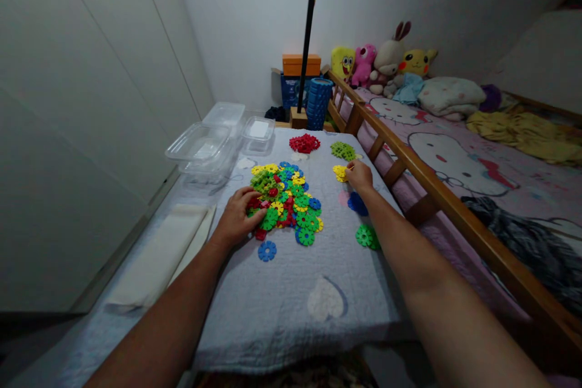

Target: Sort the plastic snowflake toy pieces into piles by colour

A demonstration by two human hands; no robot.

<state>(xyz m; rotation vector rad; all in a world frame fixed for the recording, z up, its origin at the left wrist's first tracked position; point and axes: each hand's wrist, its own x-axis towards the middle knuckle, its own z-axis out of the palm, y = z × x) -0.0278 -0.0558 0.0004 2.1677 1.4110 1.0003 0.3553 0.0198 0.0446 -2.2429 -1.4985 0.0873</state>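
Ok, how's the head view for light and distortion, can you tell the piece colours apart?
Head view: dim light, no glare; wide-angle stretch lengthens the forearms toward the corners; colours in the pile by the left hand read distinct.

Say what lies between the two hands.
Head view: the mixed pile of coloured discs spreads from the left hand toward the right hand, then a strip of bare grey cloth.

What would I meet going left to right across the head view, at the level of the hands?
From the left: folded white pad → left hand → mixed pile of coloured discs → right hand → wooden bed rail.
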